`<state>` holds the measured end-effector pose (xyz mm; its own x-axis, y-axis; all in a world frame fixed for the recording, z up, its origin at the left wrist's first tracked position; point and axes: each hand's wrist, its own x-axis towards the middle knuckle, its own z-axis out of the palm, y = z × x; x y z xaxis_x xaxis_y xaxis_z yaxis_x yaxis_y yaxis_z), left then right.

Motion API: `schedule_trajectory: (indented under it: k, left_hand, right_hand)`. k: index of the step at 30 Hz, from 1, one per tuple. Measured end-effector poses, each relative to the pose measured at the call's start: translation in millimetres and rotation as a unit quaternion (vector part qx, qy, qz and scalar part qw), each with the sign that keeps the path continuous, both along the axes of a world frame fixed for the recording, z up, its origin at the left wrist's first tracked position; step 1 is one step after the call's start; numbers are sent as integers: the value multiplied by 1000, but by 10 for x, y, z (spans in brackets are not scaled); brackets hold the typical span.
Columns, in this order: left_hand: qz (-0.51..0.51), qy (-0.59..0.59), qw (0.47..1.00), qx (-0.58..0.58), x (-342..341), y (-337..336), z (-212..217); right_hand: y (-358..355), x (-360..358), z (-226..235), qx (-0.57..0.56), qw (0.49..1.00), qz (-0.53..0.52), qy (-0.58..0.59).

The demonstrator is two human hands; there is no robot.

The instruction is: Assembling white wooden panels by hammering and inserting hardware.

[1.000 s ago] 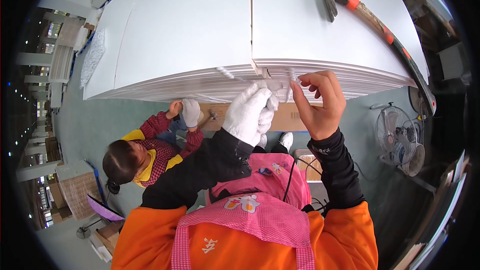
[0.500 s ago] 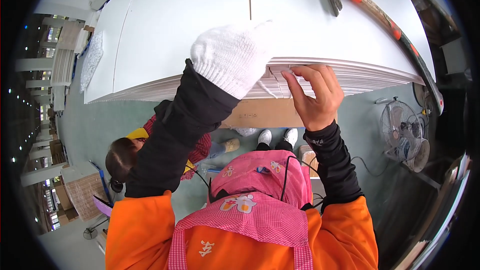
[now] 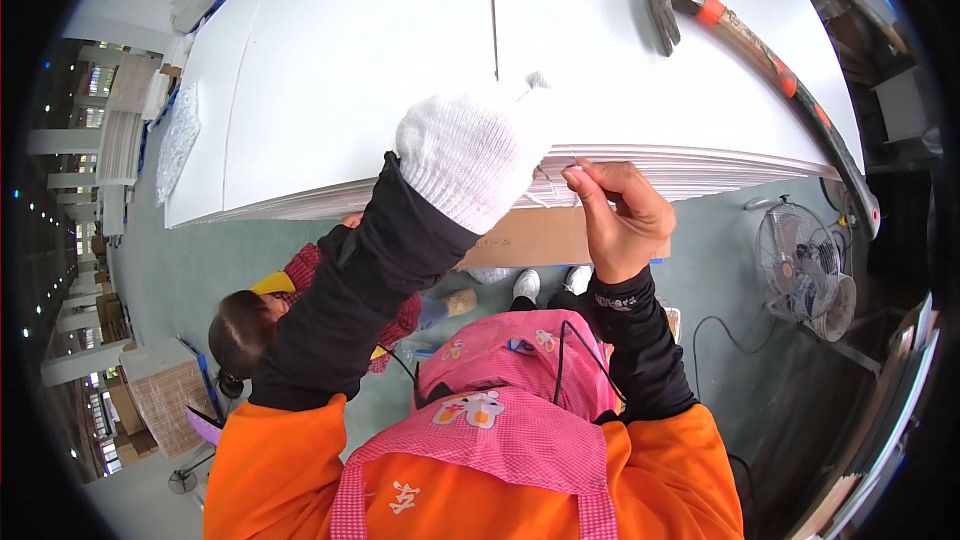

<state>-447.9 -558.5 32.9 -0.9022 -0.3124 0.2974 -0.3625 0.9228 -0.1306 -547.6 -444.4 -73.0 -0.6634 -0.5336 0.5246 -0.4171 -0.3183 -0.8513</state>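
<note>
A stack of white boards (image 3: 330,70) lies in front of me, its layered near edge facing my body. Over that edge is my left hand (image 3: 475,155) in a white knit glove, resting on or just above the top board; glare and the hand's own back hide most of its fingers. My bare right hand (image 3: 622,215) is at the same edge, thumb and forefinger pinched together. Something small and pale shows at their tips, too small to name. Between the hands, a thin white strand (image 3: 545,185) hangs at the boards' edge.
A claw hammer (image 3: 745,32) lies on the boards at the right. Beyond it stands a floor fan (image 3: 790,250). A brown cardboard piece (image 3: 540,238) sits below the edge. Another person (image 3: 243,325) is low at my left. Bubble wrap (image 3: 178,150) hangs at the left corner.
My right hand has drawn slightly down from the boards' edge, and its thumb and forefinger have come together. The gloved left hand has shifted a little right and toward me.
</note>
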Motion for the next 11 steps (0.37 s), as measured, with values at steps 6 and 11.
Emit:
schedule_trajectory:
  k: [6, 11]
  left_hand:
    - [-5, 0, 1000, 20, -10, 4, 14]
    - [12, 16, 998, 66, -22, 31, 40]
  right_hand:
    - [-60, 211, -64, -91, 945, 60, -308]
    - [-87, 247, -113, -118, 938, 54, -320]
